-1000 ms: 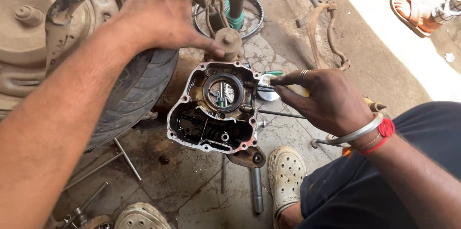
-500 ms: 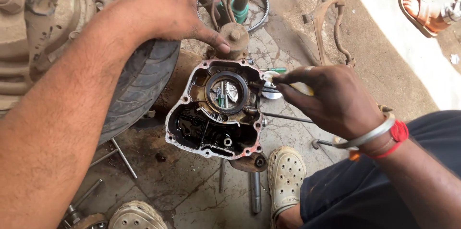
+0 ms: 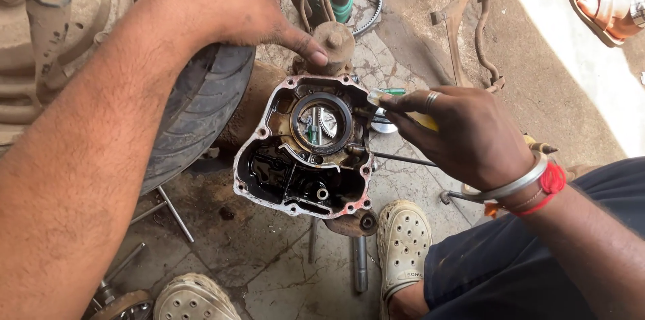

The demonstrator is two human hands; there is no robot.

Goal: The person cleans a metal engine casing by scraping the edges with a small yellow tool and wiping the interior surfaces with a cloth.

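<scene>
The left hand (image 3: 235, 1) grips the top of the open, oily engine case (image 3: 306, 149), thumb pressed on a rusty boss, beside a tyre (image 3: 195, 112). The right hand (image 3: 463, 135) clenches a yellow-handled screwdriver (image 3: 403, 113), its tip at the case's right edge.

A cracked, oil-stained concrete floor (image 3: 269, 273) carries everything, darker and grimier under the open engine case (image 3: 306, 149) that rests on it beside a black tyre (image 3: 198, 102). Thin metal rods (image 3: 171, 209) lie on the floor below the tyre, a steel bar tool (image 3: 361, 263) lies just below the case next to a pale perforated clog (image 3: 403, 246), and a second clog (image 3: 195, 300) sits at the bottom edge. Farther up, a toothed ring (image 3: 373, 1) and a bent rusty bracket (image 3: 463, 24) lie on the dusty concrete, with a sandalled foot (image 3: 605, 4) of another person at the upper right corner.
</scene>
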